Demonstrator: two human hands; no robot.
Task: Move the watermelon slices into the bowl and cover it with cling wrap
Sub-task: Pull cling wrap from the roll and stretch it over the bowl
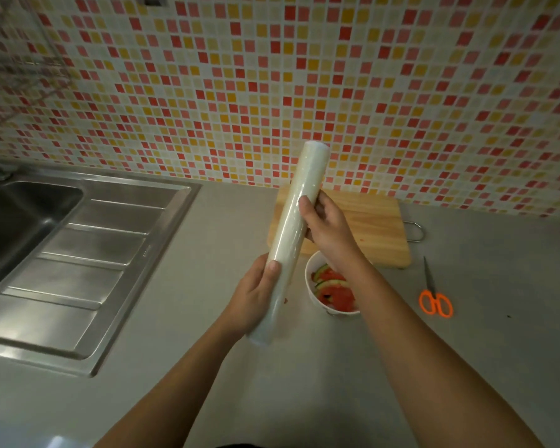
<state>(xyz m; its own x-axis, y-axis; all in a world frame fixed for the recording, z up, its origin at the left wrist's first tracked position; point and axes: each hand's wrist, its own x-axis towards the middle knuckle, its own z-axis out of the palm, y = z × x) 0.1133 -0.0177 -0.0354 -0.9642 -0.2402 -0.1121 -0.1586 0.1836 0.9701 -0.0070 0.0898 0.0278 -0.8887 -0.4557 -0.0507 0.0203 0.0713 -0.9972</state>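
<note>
— Where's the wrap now?

— I've got the roll [292,236] up off the surface [223,253], tilted, its top end leaning toward the tiled wall [304,76]. My left hand [254,297] is clamped round its lower end, thumb on the front. My right hand [325,223] is closed on the middle, from the right side.

— And the fruit?

— The slices [335,287] are in the bowl [314,297], red flesh and green rind showing, no film over it. The bowl sits on the surface just in front of the board [369,224], partly under my right forearm.

— Anything else about?

— Scissors [434,294] with orange handles lie closed toward the right edge, well apart from the bowl. The sink [78,253] fills the left side, and the board lies against the back edge by the wall
</note>
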